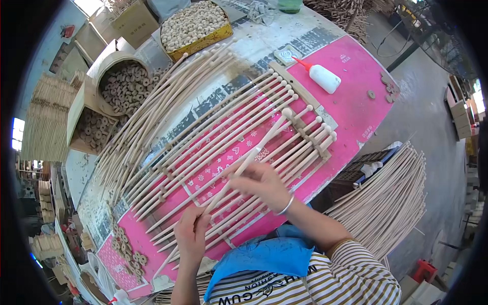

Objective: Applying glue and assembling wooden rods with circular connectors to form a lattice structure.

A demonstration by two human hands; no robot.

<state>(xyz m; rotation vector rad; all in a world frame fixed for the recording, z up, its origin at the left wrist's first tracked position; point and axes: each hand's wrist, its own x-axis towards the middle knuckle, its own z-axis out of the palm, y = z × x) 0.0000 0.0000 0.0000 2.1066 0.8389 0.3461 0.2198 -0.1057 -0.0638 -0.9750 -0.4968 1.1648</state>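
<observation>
While rods and wooden parts are crowding the counter from all sides, a yellow tin is holding a heap of small balls at the far edge, and a rounded tub beside it is spilling over with rings. A loose sheaf of rods is running down the left, and more rings are lying near the left hand. A squeeze bottle is lying on the pink sheet, with a wooden bar stretching between it and the row of ball-tipped rods. A thick bundle is leaning at the right, beyond the sheet.

A pale, ball-ended rod is slanting above that row. The left hand is pinching its lower part between the fingers; the right hand is curling its fingers beside the middle, though whether they are gripping is hard to tell.

The wood is looking dry and matt, the balls smooth and round, the rings flat, brownish and pierced. The bottle is showing white plastic with a tapering red nozzle.
</observation>
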